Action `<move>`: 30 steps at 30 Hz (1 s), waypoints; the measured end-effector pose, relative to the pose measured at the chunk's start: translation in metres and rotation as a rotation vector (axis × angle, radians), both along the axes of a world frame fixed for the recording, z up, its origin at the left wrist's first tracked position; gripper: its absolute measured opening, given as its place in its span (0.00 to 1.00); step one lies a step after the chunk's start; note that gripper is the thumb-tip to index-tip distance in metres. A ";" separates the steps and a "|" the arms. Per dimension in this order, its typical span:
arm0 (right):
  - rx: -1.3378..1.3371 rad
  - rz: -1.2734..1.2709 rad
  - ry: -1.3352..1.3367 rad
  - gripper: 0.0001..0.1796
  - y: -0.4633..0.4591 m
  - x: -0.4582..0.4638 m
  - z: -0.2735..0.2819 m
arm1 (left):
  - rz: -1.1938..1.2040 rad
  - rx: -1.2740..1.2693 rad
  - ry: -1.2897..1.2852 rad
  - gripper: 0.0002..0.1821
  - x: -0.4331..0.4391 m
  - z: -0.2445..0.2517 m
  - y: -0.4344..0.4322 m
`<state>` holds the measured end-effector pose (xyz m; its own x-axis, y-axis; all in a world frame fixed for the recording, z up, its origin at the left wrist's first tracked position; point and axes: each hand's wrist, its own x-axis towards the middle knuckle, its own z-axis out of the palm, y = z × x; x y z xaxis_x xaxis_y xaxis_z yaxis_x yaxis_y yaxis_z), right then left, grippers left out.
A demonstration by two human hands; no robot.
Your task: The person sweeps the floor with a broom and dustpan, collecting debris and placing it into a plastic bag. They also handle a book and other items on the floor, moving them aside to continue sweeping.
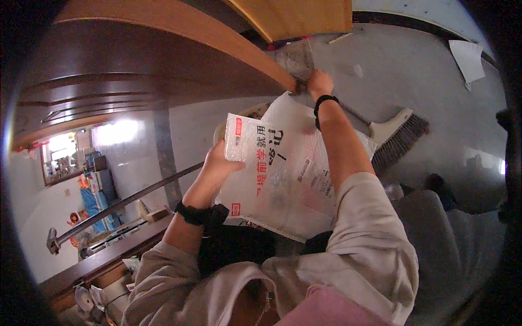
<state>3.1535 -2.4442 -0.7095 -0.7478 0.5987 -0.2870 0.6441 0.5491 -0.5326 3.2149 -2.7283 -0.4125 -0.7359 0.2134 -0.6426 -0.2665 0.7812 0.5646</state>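
Observation:
My left hand [220, 163] grips the left edge of a white plastic mailing bag [281, 175] that bears red and black writing. The bag spreads in front of my body, over a round bin or basin [220, 132] whose rim shows behind it. My right hand [321, 83] is stretched forward, closed around the dark handle [352, 110] of a broom; its fingertips are partly turned from view. The broom's head [397, 136], pale with dark bristles, lies on the floor to the right of my forearm.
A dark brown wooden piece of furniture [122, 61] stands at the left. A yellowish wooden board [301, 18] is ahead. Paper [468, 61] lies by the wall at the right. A long metal bar [134, 199] runs at the lower left, and grey fabric [432, 236] is at the lower right.

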 end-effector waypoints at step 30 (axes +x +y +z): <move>-0.025 0.719 0.311 0.13 -0.013 0.119 0.262 | -0.462 0.175 0.699 0.28 -0.021 0.039 0.020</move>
